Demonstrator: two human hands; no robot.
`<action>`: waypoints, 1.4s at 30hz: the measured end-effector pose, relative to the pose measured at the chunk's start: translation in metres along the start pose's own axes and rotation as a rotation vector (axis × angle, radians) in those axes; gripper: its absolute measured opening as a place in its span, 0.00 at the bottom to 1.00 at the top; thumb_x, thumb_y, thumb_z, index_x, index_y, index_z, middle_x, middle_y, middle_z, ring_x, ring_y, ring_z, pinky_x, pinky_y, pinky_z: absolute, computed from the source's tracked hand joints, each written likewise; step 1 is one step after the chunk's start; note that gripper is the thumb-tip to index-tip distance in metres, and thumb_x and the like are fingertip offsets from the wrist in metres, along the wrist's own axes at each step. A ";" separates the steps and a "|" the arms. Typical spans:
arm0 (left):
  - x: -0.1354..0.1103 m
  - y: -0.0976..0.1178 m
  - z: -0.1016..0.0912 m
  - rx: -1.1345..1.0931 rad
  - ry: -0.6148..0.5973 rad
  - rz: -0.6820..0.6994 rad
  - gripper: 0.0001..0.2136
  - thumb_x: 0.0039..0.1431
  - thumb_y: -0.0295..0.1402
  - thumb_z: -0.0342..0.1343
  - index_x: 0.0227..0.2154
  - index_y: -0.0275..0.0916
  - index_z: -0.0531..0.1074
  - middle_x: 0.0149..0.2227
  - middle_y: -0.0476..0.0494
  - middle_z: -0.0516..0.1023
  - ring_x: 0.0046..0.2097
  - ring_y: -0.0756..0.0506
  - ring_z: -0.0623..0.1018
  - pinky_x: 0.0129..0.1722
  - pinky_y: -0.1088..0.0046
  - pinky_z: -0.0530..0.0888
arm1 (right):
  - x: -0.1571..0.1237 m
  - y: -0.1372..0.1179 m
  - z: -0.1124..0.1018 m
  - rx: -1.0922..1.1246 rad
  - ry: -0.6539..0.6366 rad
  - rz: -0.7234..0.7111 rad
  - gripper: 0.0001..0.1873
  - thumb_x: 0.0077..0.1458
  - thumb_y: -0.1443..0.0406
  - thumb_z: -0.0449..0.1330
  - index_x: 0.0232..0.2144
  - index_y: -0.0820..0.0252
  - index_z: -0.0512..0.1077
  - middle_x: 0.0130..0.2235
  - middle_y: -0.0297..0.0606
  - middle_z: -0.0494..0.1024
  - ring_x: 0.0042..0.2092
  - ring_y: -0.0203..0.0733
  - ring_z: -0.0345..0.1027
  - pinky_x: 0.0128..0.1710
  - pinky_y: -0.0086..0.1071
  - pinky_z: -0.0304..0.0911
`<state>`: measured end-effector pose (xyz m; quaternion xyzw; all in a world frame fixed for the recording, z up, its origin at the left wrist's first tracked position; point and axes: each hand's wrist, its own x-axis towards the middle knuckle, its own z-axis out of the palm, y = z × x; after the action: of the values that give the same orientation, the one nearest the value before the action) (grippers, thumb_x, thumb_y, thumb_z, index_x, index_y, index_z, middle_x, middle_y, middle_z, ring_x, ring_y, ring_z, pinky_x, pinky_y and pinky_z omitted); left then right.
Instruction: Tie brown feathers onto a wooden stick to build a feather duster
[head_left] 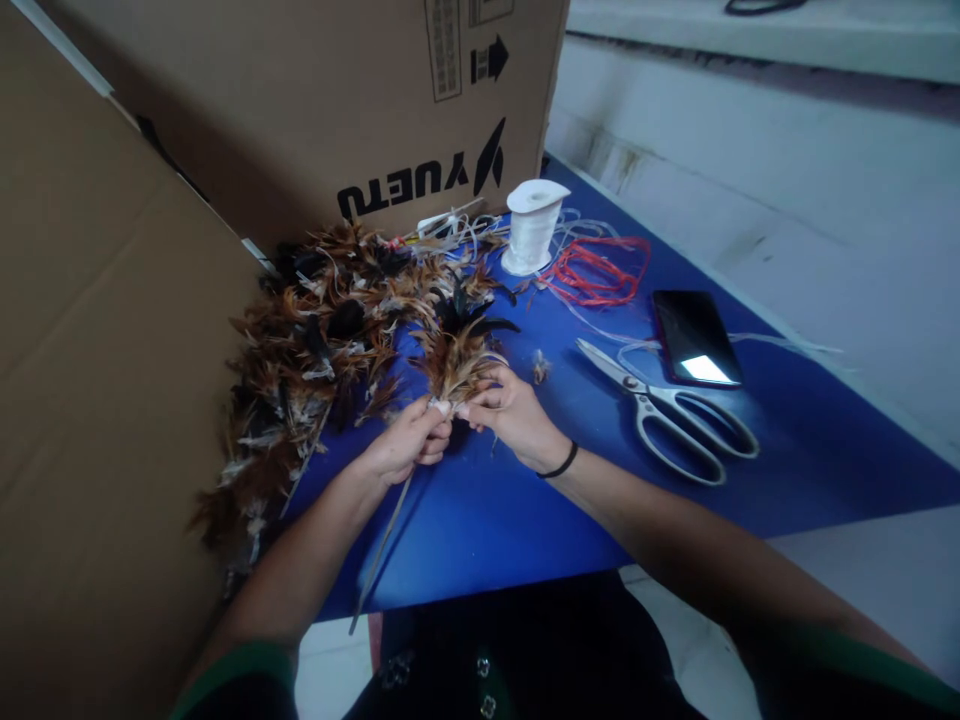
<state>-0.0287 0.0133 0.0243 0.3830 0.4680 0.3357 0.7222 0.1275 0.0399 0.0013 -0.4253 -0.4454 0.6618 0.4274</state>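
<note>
My left hand [416, 438] is closed around a thin stick [381, 555], whose lower end slants down past the table's front edge. Brown and black feathers [456, 355] fan out from the stick's top, just above both hands. My right hand [506, 408] pinches at the base of these feathers, its fingertips close to my left thumb. What exactly lies between the right fingertips is too small to make out fully. To the left spreads a big pile of similar feathers [330, 340], some on sticks.
On the blue table [480, 520] lie large scissors [667, 410], a dark phone [696, 338], tangled red string [600, 270] and a white spool [531, 228] with loose white strands. A tall cardboard box [300, 100] stands behind and left; a wall [787, 200] rises at right.
</note>
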 end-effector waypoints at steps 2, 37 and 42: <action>0.002 0.002 -0.003 -0.024 -0.018 -0.011 0.14 0.56 0.40 0.54 0.28 0.39 0.55 0.20 0.59 0.53 0.15 0.60 0.49 0.13 0.85 0.46 | 0.000 0.000 -0.002 0.018 -0.027 0.050 0.23 0.36 0.68 0.65 0.33 0.58 0.56 0.20 0.25 0.70 0.22 0.31 0.64 0.21 0.26 0.61; 0.013 -0.001 -0.017 -0.200 -0.102 -0.091 0.12 0.56 0.39 0.54 0.30 0.37 0.59 0.20 0.59 0.51 0.15 0.60 0.48 0.12 0.87 0.47 | -0.002 0.017 0.004 -0.551 0.042 -0.384 0.06 0.53 0.62 0.56 0.31 0.58 0.69 0.29 0.34 0.74 0.30 0.36 0.67 0.29 0.29 0.63; 0.013 -0.003 -0.017 -0.225 -0.122 -0.101 0.12 0.56 0.39 0.54 0.30 0.37 0.60 0.20 0.59 0.52 0.15 0.60 0.48 0.12 0.88 0.47 | -0.002 0.014 0.002 -0.626 0.063 -0.501 0.06 0.54 0.65 0.55 0.27 0.58 0.71 0.29 0.34 0.75 0.32 0.37 0.68 0.33 0.30 0.63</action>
<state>-0.0403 0.0270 0.0117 0.2953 0.4013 0.3253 0.8037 0.1237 0.0341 -0.0114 -0.4332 -0.7021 0.3560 0.4390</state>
